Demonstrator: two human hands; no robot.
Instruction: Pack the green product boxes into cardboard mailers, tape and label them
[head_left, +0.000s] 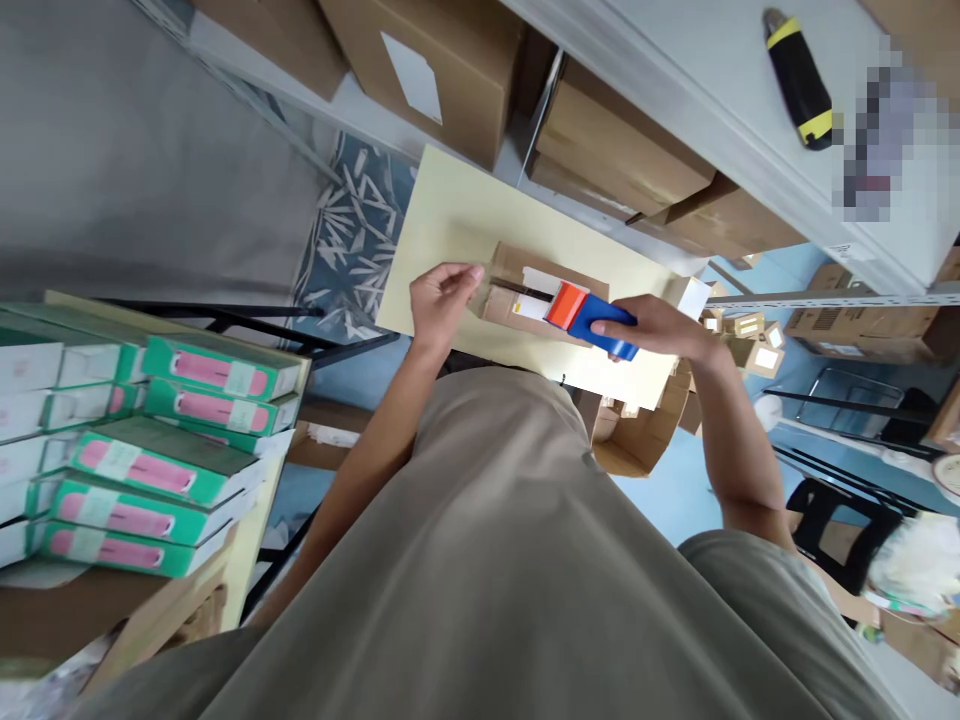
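Note:
A small brown cardboard box (pixel 500 306) with white labels lies on a pale yellow tabletop (pixel 442 200) in front of me. My right hand (pixel 660 324) is wrapped around a blue and orange tape dispenser (pixel 600 324), which is over the right part of the box. Just off the box's left end, my left hand (pixel 444 302) is closed in a pinch at the end of a strip of clear packing tape (pixel 489 282). The strip stretches across the box towards the dispenser. How much of it touches the cardboard, I cannot tell.
Large cartons (pixel 450 60) stand along the table's far side, below a white shelf (pixel 675 60) carrying a black and yellow cutter (pixel 799 85). Green boxes with pink pictures (pixel 142 465) are stacked at left. An open carton (pixel 637 440) sits below the table's right edge.

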